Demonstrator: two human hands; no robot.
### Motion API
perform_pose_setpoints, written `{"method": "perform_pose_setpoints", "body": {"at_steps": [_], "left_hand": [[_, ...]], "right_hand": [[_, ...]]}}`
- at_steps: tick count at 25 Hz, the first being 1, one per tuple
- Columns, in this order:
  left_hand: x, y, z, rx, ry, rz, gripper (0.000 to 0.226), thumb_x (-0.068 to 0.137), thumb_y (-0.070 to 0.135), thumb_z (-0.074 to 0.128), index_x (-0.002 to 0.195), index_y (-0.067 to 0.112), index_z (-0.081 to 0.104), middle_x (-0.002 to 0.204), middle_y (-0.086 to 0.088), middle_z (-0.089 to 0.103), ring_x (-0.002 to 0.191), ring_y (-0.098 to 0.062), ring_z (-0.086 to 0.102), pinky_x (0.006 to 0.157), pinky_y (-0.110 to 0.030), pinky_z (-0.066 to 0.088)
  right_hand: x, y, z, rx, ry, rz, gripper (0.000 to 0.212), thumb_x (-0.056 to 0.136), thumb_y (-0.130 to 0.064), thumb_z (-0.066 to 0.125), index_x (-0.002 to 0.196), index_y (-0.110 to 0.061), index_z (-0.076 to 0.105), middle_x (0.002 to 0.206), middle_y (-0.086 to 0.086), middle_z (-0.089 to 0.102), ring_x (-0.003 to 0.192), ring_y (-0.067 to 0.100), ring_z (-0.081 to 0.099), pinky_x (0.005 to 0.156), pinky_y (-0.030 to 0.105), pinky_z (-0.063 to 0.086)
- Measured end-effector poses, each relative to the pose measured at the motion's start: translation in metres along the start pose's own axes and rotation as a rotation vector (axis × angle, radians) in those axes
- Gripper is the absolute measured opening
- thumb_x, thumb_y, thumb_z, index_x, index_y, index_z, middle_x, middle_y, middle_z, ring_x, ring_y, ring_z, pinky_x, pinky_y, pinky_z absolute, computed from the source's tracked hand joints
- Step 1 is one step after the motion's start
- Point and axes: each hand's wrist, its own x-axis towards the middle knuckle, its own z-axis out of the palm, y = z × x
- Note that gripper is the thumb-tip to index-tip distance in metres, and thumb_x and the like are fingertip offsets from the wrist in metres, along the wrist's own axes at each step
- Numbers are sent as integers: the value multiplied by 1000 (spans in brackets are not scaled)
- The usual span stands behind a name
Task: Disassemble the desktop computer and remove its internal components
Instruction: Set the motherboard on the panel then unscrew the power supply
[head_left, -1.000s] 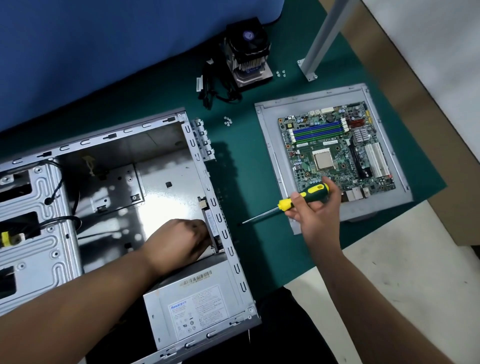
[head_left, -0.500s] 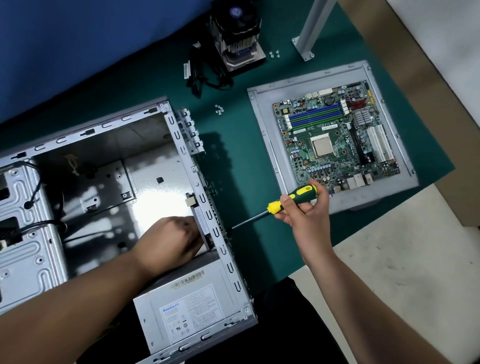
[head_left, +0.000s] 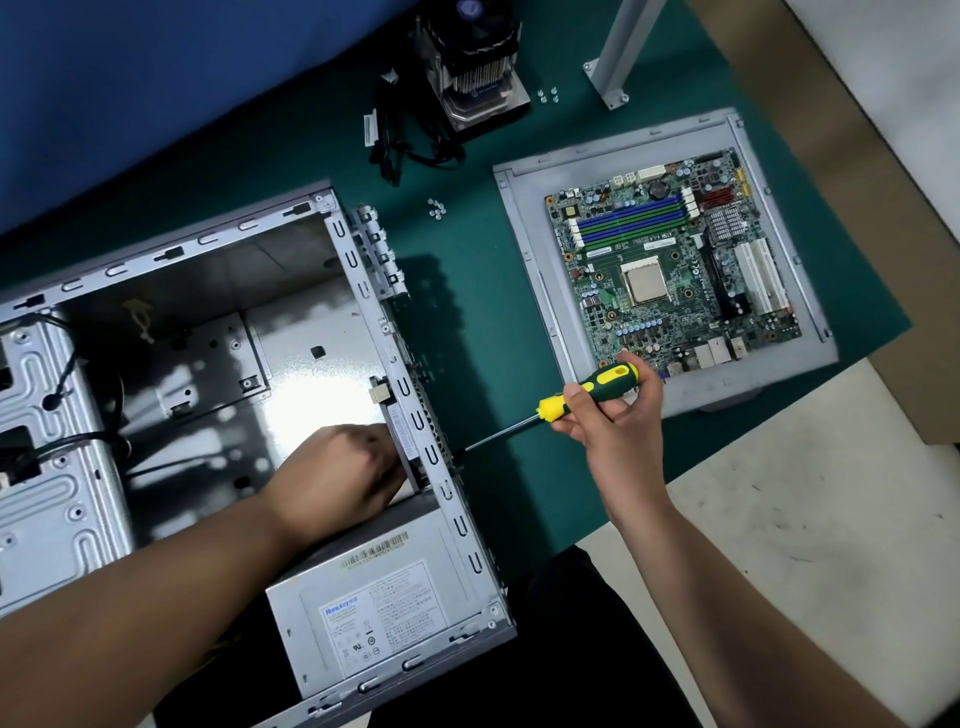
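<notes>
The open grey computer case (head_left: 208, 244) lies on its side at the left. A silver power supply (head_left: 363, 608) sits in its near right corner. My left hand (head_left: 343, 467) is inside the case, pressed against a flat part (head_left: 402, 431) on the rear wall; whether it grips it I cannot tell. My right hand (head_left: 613, 415) holds a green and yellow screwdriver (head_left: 587, 392) outside the case. Its tip touches the rear wall from the right. The removed motherboard (head_left: 670, 270) lies on a grey side panel (head_left: 524, 223) at the right.
A CPU cooler with fan (head_left: 478, 67) and black cables (head_left: 395, 140) lie at the back on the green mat. Small screws sit in two clusters (head_left: 436, 208) (head_left: 548, 96). A white post (head_left: 618, 47) stands at the back right. A drive cage (head_left: 47, 441) fills the case's left.
My right hand has brought the screwdriver leftward until its tip reaches the case's rear wall. The left hand stays in place inside the case.
</notes>
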Motion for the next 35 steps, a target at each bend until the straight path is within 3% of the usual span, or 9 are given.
{"method": "perform_pose_setpoints", "body": {"at_steps": [4,8,11,14,27,32,35], "left_hand": [[-1,-1,4,23,18,7,31,59,5,90,66,9,60,60,-6,57,49,-27,55,49,-24,45],[-4,-3,8,-8,-16,-20,27,67,8,85,67,12,58,60,-5,56,49,-27,54,49,-26,44],[-4,-5,10,-4,-7,-11,17,81,19,66,68,13,56,60,-5,55,49,-28,54,48,-27,44],[-5,-4,8,4,-12,-14,21,82,26,50,68,13,56,60,-4,55,48,-27,54,48,-27,44],[-3,-4,7,49,84,88,29,85,27,46,57,18,49,53,1,49,42,-18,48,43,-20,36],[-3,-4,8,73,94,86,31,85,27,46,56,18,48,53,1,48,42,-19,48,43,-21,36],[-2,-3,7,78,105,89,32,85,26,45,54,18,46,52,0,46,40,-20,46,43,-20,34]], "right_hand": [[-1,-1,-3,33,16,5,51,90,-23,77,122,-49,47,104,11,76,84,28,77,71,29,62],[-2,0,-3,43,9,15,52,91,-23,77,125,-48,47,101,11,77,84,28,78,72,27,61],[-3,0,-1,56,11,23,52,92,-22,77,124,-48,46,101,12,77,84,28,77,72,27,61],[-5,-1,0,68,10,18,52,93,-19,76,124,-47,45,100,12,77,86,28,77,72,26,61],[-8,0,-1,57,16,17,53,94,-21,74,127,-46,42,97,10,78,84,25,78,72,24,60],[-6,0,-2,70,42,18,59,94,-18,75,138,-35,40,102,13,77,87,26,77,71,25,61],[-6,-1,-3,73,44,26,59,94,-19,75,137,-37,40,102,11,77,87,25,77,71,24,61]]}}
